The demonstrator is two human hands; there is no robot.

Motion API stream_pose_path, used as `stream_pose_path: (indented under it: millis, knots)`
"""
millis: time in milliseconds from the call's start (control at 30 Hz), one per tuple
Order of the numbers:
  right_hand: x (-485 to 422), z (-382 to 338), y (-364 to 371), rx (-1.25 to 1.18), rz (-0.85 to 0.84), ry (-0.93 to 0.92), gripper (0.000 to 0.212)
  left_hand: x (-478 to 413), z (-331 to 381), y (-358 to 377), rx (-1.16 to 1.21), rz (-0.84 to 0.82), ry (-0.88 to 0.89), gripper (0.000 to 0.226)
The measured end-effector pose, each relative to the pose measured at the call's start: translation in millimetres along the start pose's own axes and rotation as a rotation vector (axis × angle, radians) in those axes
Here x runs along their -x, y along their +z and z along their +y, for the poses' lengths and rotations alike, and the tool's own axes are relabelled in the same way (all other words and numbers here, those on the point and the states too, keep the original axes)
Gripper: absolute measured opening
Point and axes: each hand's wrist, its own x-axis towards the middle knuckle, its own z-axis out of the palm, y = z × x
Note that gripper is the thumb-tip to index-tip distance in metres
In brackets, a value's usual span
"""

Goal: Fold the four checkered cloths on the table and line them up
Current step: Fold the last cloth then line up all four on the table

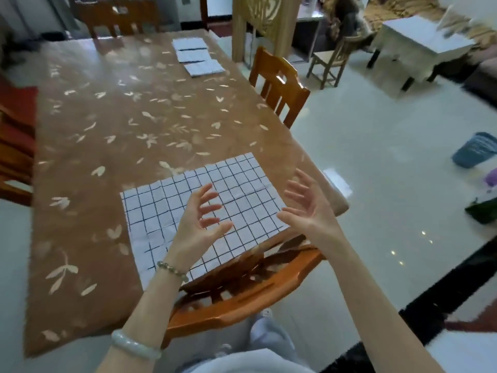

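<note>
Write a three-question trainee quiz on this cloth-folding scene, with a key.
1. True or false: three folded cloths lie in a row at the far end of the table.
2. How many cloths lie unfolded? A) none B) one C) two
3. Fill in: the left hand and right hand hover open above the ____ cloth, gripping nothing.

Key: 1 true; 2 B; 3 unfolded
</note>
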Motion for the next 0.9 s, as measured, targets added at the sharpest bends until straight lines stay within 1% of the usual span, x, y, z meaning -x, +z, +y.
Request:
stream_pose_path:
  millis: [100,167,367,467,567,667,767,900]
  knots:
    - [-42,-1,-9,0.041,-0.120,-0.026,0.083,-8,1,3,-0.017,0.134,-0.021,0.080]
    - [-67,0,-10,0.053,-0.231,-0.035,0.082,-10,-1,3,-0.036,0.223,-0.050,0.079]
    - [-116,7,3,0.063,-0.494,-0.034,0.081,-2,-4,-4,-0.012,0.455,-0.145,0.077]
    - [-128,14,14,0.075,-0.572,-0.024,0.081,6,-10,-8,0.000,0.543,-0.185,0.076]
    - [-141,23,25,0.077,-0.629,-0.008,0.080,6,-19,-12,-0.014,0.576,-0.244,0.078]
    - [-156,38,42,0.143,-0.656,-0.003,0.079,-1,-35,-24,-0.022,0.585,-0.326,0.078]
    - [-170,64,66,0.282,-0.667,-0.015,0.077,-13,-59,-46,-0.100,0.570,-0.460,0.079]
    - [-186,110,95,0.553,-0.740,-0.091,0.078,-27,-109,-78,-0.263,0.561,-0.685,0.076]
